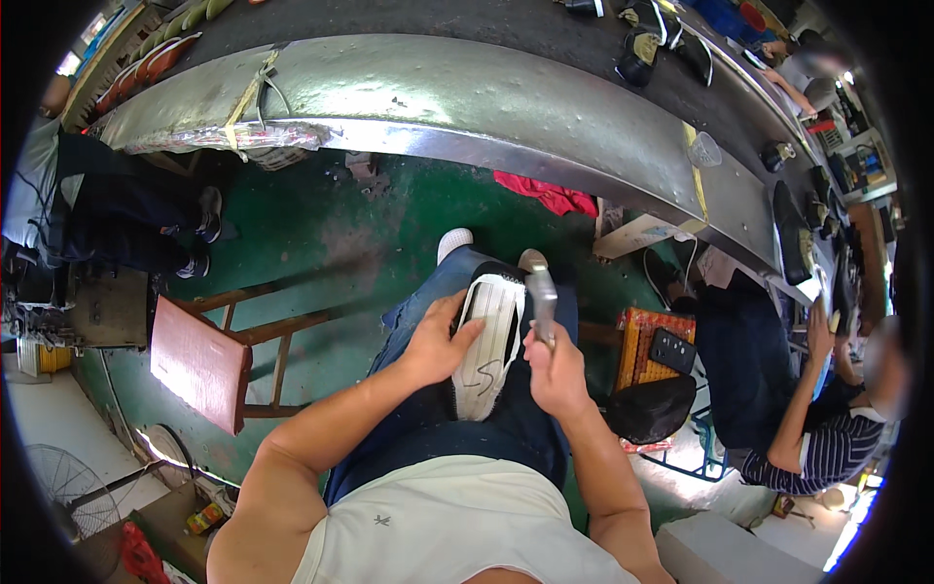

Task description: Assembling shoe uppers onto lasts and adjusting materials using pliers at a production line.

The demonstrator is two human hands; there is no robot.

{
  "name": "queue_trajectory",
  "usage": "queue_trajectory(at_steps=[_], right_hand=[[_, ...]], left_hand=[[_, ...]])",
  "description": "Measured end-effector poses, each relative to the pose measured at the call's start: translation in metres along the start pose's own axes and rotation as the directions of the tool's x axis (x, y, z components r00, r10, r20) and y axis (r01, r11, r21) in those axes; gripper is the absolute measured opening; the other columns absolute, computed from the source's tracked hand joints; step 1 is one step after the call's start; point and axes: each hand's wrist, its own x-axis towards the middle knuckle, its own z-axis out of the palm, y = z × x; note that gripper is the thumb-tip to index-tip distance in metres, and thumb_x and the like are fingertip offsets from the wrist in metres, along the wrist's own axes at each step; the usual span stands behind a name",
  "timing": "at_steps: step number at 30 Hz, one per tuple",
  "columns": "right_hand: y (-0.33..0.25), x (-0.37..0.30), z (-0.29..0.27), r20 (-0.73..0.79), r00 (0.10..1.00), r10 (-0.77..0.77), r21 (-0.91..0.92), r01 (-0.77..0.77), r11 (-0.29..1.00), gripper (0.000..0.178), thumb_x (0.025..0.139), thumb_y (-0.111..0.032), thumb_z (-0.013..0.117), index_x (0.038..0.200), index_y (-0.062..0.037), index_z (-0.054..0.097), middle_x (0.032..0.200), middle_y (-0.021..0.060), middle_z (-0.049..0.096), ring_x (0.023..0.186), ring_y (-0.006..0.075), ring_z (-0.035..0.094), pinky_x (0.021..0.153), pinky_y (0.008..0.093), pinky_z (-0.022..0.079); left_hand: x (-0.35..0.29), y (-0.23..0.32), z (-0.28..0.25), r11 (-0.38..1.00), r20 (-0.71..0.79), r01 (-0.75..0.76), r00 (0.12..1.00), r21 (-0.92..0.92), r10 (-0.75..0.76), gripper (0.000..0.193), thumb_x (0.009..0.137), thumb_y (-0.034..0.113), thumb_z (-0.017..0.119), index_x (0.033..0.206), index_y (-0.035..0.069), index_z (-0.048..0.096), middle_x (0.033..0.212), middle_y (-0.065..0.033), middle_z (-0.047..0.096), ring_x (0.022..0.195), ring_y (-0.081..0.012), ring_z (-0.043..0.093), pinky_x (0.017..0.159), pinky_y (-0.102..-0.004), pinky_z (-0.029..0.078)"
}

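Observation:
A shoe [488, 343] lies bottom up across my lap, its toe pointing away from me. Its pale underside carries a dark handwritten mark, and a black edge shows around the far end. My left hand [440, 343] grips it from the left side, thumb resting along the underside. In my right hand [556, 375] is a hammer [544, 297], held upright with its metal head just right of the shoe's far end. Whether the hammer touches the shoe I cannot tell.
Ahead runs a long metal-edged bench [418, 88] with shoes [642, 54] on it. A wooden stool [199, 365] lies tipped at left. One person [827, 438] sits at right, another [97, 195] stands at left. A fan [73, 492] is at lower left; red cloth [547, 193] lies under the bench.

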Motion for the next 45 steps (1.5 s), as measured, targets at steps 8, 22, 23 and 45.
queue_trajectory(at_steps=[8, 22, 23, 45], right_hand=[[0.011, -0.012, 0.0, -0.022, 0.97, 0.24, 0.008, -0.24, 0.971, 0.055, 0.09, -0.043, 0.076, 0.111, 0.0044, 0.059, 0.089, 0.0182, 0.07, 0.079, 0.0324, 0.07, 0.074, 0.0436, 0.055], [0.041, -0.088, -0.061, 0.143, 0.823, 0.549, 0.082, -0.563, 0.823, 0.03, 0.097, -0.021, 0.064, 0.114, 0.003, 0.059, 0.086, 0.0167, 0.072, 0.078, 0.0253, 0.073, 0.071, 0.0376, 0.055], [0.039, -0.094, -0.07, 0.248, 0.829, 0.501, -0.102, -0.492, 0.865, 0.032, 0.097, -0.021, 0.063, 0.118, 0.0037, 0.058, 0.087, 0.0182, 0.072, 0.08, 0.0302, 0.072, 0.075, 0.0403, 0.055], [0.012, -0.068, -0.064, 0.59, 0.785, 0.188, -0.263, -0.033, 0.964, 0.026, 0.093, -0.017, 0.063, 0.109, 0.0027, 0.057, 0.101, 0.0269, 0.065, 0.099, 0.046, 0.063, 0.087, 0.0518, 0.05]], left_hand=[[-0.021, 0.003, -0.001, 0.993, 0.144, 0.085, 0.987, -0.087, -0.072, 0.059, 0.093, 0.013, 0.056, 0.148, -0.005, 0.045, 0.138, -0.033, 0.057, 0.131, -0.0411, 0.055, 0.111, -0.0395, 0.042], [0.0, -0.017, 0.049, 0.833, 0.663, 0.376, 0.749, -0.405, -0.016, 0.08, 0.089, 0.004, 0.068, 0.16, 0.004, 0.03, 0.149, -0.0085, 0.051, 0.136, -0.0187, 0.048, 0.116, -0.0343, 0.036], [-0.01, -0.013, 0.05, 0.889, 0.619, 0.326, 0.783, -0.322, -0.063, 0.083, 0.089, 0.003, 0.07, 0.16, 0.004, 0.028, 0.15, -0.0098, 0.05, 0.137, -0.0193, 0.047, 0.117, -0.0346, 0.035], [-0.017, -0.033, 0.06, 0.956, 0.58, 0.162, 0.814, -0.243, 0.01, 0.112, 0.081, 0.006, 0.08, 0.162, 0.003, 0.003, 0.156, -0.0171, 0.04, 0.143, -0.0244, 0.041, 0.12, -0.0361, 0.032]])
